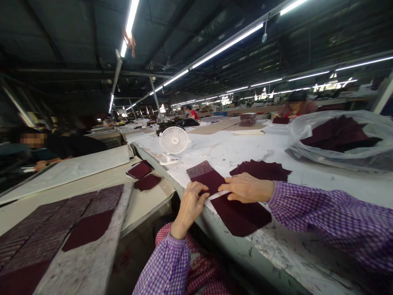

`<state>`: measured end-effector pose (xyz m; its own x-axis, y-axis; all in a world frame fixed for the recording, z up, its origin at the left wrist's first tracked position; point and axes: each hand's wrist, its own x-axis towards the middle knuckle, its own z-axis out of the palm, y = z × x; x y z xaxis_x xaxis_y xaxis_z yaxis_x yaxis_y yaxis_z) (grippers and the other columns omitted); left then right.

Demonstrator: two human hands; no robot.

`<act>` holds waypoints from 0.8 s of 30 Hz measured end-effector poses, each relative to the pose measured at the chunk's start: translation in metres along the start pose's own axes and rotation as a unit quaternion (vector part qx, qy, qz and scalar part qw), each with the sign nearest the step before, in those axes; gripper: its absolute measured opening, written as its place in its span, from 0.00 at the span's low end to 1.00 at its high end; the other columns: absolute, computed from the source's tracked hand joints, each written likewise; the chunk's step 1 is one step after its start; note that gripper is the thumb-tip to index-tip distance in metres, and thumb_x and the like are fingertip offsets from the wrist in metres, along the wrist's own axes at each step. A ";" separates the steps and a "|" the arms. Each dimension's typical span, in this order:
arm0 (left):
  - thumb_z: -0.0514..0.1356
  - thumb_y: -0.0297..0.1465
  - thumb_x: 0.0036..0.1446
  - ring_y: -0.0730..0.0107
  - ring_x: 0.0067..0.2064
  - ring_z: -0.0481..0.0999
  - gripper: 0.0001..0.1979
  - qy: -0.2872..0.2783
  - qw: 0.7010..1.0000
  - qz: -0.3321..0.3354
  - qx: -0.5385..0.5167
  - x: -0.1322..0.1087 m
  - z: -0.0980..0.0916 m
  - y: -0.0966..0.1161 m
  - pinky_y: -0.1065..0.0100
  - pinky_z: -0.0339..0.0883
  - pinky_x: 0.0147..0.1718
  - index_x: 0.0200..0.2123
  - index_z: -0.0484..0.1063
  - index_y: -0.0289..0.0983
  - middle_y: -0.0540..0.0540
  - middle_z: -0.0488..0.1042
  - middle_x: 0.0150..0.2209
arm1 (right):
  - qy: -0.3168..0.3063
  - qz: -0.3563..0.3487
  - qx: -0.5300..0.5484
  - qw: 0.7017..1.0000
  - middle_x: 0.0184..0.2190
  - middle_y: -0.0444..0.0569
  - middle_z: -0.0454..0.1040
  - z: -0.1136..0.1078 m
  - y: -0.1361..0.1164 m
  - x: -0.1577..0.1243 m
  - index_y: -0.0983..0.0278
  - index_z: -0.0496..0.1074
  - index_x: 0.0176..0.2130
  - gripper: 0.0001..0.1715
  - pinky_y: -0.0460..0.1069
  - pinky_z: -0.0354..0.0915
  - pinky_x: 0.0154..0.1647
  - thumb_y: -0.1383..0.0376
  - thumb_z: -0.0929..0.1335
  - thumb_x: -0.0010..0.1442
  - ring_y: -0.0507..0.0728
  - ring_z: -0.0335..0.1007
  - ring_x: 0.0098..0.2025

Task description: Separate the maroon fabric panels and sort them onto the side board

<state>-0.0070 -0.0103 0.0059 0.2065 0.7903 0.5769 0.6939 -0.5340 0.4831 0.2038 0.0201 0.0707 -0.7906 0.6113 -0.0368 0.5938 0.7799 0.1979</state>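
A maroon fabric piece (207, 180) with a speckled band at its far end lies at the near edge of the white table. My left hand (190, 205) has its thumb and forefinger closed at the near left edge of this piece. From the right, my right hand (248, 187) reaches in with fingers stretched out, their tips touching the piece's right edge. Below that hand is a plain maroon stack (241, 215), partly over the table edge. Behind it, more maroon pieces (264, 169) are fanned out.
A small white fan (173, 141) stands ahead. At right, a clear plastic bag (331, 157) holds maroon pieces. Left, a lower board (101, 250) carries rows of speckled and maroon pieces, with further maroon cut pieces (147, 182) beyond. Co-workers sit at left and far right.
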 end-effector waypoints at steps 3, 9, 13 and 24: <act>0.59 0.28 0.53 0.63 0.42 0.67 0.07 -0.043 0.998 0.004 0.053 0.007 0.005 0.005 0.61 0.63 0.44 0.38 0.70 0.37 0.46 0.71 0.37 | -0.027 0.010 0.115 0.993 0.33 0.48 0.70 0.003 0.011 0.007 0.63 0.71 0.39 0.11 0.47 0.57 0.36 0.62 0.67 0.54 0.55 0.65 0.37; 0.60 0.31 0.52 0.62 0.42 0.67 0.09 -0.071 0.987 0.010 0.142 0.018 0.013 0.011 0.61 0.62 0.43 0.39 0.69 0.37 0.46 0.71 0.38 | 0.002 0.010 0.257 0.966 0.32 0.49 0.72 0.000 0.062 0.005 0.66 0.69 0.36 0.11 0.47 0.60 0.35 0.62 0.64 0.55 0.55 0.66 0.33; 0.58 0.33 0.54 0.61 0.43 0.68 0.09 -0.089 0.976 0.034 0.197 0.025 0.019 0.018 0.62 0.62 0.43 0.38 0.70 0.37 0.45 0.71 0.38 | 0.050 0.163 0.220 0.960 0.38 0.52 0.74 0.005 0.114 -0.012 0.67 0.69 0.43 0.14 0.48 0.61 0.40 0.66 0.62 0.56 0.57 0.69 0.40; 0.55 0.26 0.50 0.70 0.30 0.72 0.08 0.035 0.981 -0.190 -0.023 0.039 0.020 -0.004 0.70 0.60 0.33 0.24 0.73 0.36 0.49 0.75 0.26 | 0.203 0.116 0.134 0.963 0.39 0.52 0.75 0.012 0.097 -0.005 0.66 0.75 0.38 0.18 0.50 0.61 0.44 0.63 0.59 0.61 0.58 0.70 0.41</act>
<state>0.0123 0.0289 0.0137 -0.1091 0.9132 0.3926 0.6796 -0.2198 0.6999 0.2672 0.0946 0.0784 -0.5930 0.7129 0.3745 0.7361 0.6684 -0.1067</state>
